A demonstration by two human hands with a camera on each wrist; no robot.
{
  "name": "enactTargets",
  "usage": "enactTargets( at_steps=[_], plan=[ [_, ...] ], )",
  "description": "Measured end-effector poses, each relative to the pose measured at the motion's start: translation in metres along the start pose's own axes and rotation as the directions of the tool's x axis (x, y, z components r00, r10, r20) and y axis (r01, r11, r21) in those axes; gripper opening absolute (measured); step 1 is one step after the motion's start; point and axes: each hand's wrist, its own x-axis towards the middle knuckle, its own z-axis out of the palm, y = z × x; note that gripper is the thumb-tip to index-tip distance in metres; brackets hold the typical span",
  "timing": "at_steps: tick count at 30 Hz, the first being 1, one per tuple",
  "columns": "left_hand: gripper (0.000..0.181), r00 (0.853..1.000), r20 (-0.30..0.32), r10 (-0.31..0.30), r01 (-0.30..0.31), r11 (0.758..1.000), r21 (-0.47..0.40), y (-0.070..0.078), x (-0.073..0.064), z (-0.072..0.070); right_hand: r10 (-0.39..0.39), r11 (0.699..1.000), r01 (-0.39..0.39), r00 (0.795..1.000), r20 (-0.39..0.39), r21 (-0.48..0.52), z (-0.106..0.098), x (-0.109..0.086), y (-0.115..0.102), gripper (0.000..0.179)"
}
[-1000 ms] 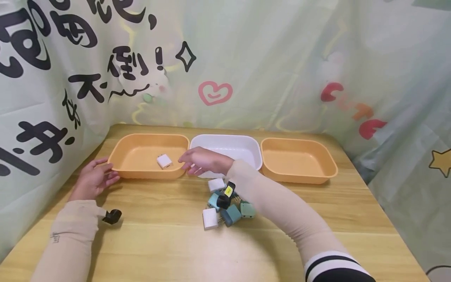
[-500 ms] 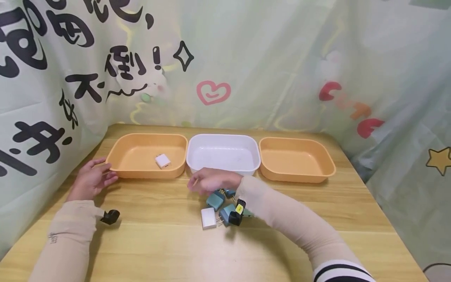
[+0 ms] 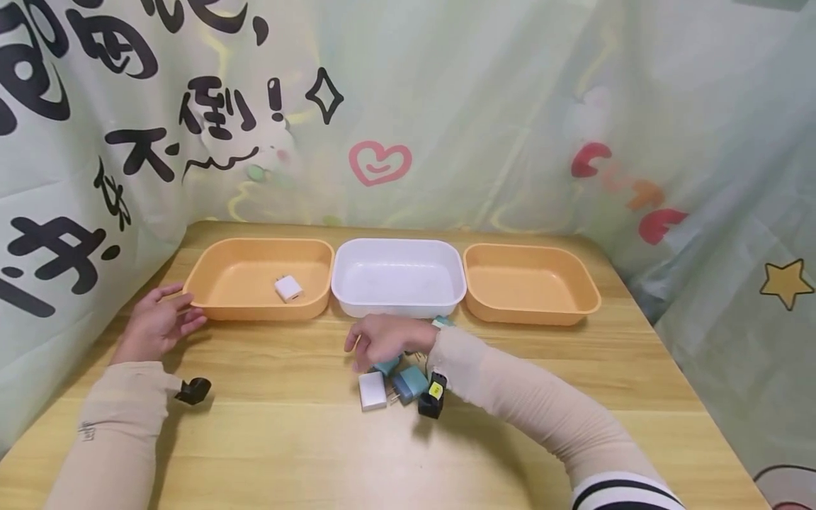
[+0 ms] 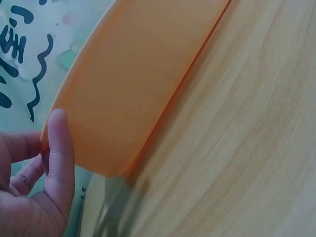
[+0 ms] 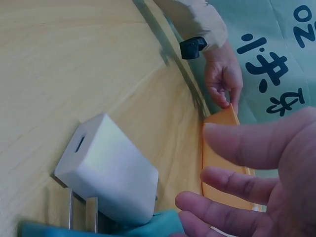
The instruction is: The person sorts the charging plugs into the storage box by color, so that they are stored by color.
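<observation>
My left hand (image 3: 156,322) pinches the left end of an orange tray (image 3: 255,314), thumb on its outer wall and a finger behind the rim in the left wrist view. Inside that tray lies a white charger (image 3: 290,288). My right hand (image 3: 385,338) hovers low over a small pile of plug-in chargers, thumb and fingers spread, holding nothing. A white charger (image 5: 116,168) stands just beyond the fingertips, and a teal charger (image 5: 155,224) shows right at them. Nearby lies a blue-teal charger (image 3: 413,382) with its metal prongs pointing left. The hand and sleeve hide other chargers.
A white tray (image 3: 398,309) stands in the middle of the row, with a second orange tray (image 3: 532,316) at its right. Behind the wooden table (image 3: 287,439) hangs a printed cloth (image 3: 484,127). Small black wrist cameras stick out from both sleeves.
My right hand has drawn back from beside the left tray, in front of the white tray, and come down over the charger pile. The left hand keeps its hold on the tray.
</observation>
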Motion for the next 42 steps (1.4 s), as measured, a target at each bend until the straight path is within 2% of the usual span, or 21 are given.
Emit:
enactTargets(
  at_steps=[6,13,18,22,27,30,35,42],
  plan=[
    [0.025,1.0,0.002,-0.002,0.002,1.0,-0.001,0.002,0.0,0.001,-0.003,0.999,0.003,1.0,-0.004,-0.045,0.008,0.003,0.002,0.038],
    [0.025,1.0,-0.008,-0.006,0.006,1.0,0.027,0.002,0.0,-0.002,-0.039,0.981,0.042,0.999,0.022,-0.19,0.016,0.009,0.003,0.043],
    [0.025,1.0,-0.014,-0.011,0.012,0.999,0.034,0.002,-0.001,-0.003,-0.026,0.965,0.033,0.999,0.031,-0.259,0.019,0.009,0.0,0.043],
    [0.025,1.0,-0.007,-0.008,0.008,1.0,0.027,0.001,-0.003,-0.004,-0.008,0.958,0.017,0.999,0.031,-0.286,0.022,0.01,-0.002,0.037],
    [0.024,1.0,-0.005,-0.023,0.023,0.999,0.041,-0.003,-0.007,-0.01,-0.018,0.954,0.035,0.998,0.061,-0.298,0.03,0.01,-0.004,0.026],
    [0.025,1.0,0.003,-0.019,0.019,0.999,0.037,-0.005,-0.006,-0.011,-0.018,0.951,0.041,0.997,0.077,-0.308,0.03,0.01,-0.004,0.028],
    [0.027,1.0,0.016,-0.005,0.005,1.0,0.009,-0.002,-0.002,-0.005,-0.005,0.939,0.033,0.996,0.084,-0.343,0.024,0.009,-0.003,0.035],
    [0.024,1.0,-0.001,-0.008,0.008,1.0,0.023,0.0,0.001,0.0,0.0,0.934,0.027,0.997,0.076,-0.356,0.022,0.008,-0.004,0.022]
  ],
)
